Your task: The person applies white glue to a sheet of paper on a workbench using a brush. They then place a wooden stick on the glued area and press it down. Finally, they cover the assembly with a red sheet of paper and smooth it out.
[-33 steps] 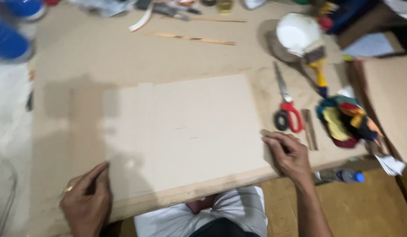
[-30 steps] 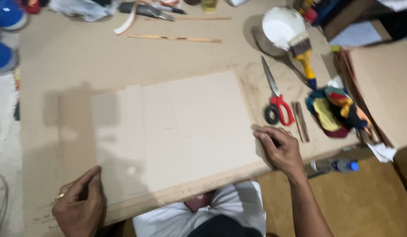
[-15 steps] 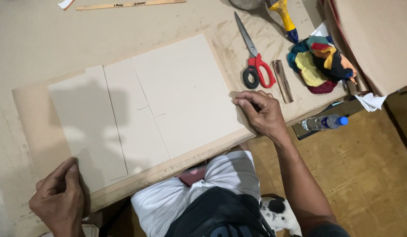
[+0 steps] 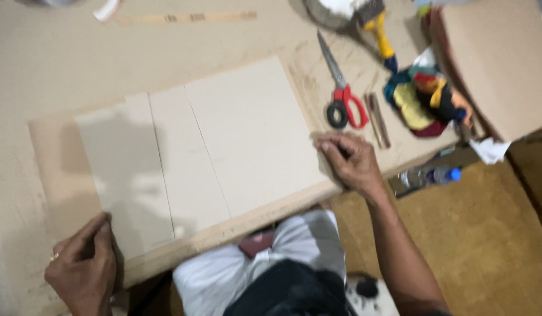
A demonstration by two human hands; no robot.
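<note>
Here the left hand [image 4: 84, 266] and right hand [image 4: 350, 161], fingers curled, press the brown paper [image 4: 60, 158] flat around grey boards [image 4: 206, 152]; judging by this, folding its edges seems next.

One package noted: a small clear plastic bottle [image 4: 426, 177] with a blue cap, lying on its side below the near right edge of the surface [image 4: 60, 52], just right of the right wrist. Any label on it is too blurred to confirm. No signs or screens.
</note>
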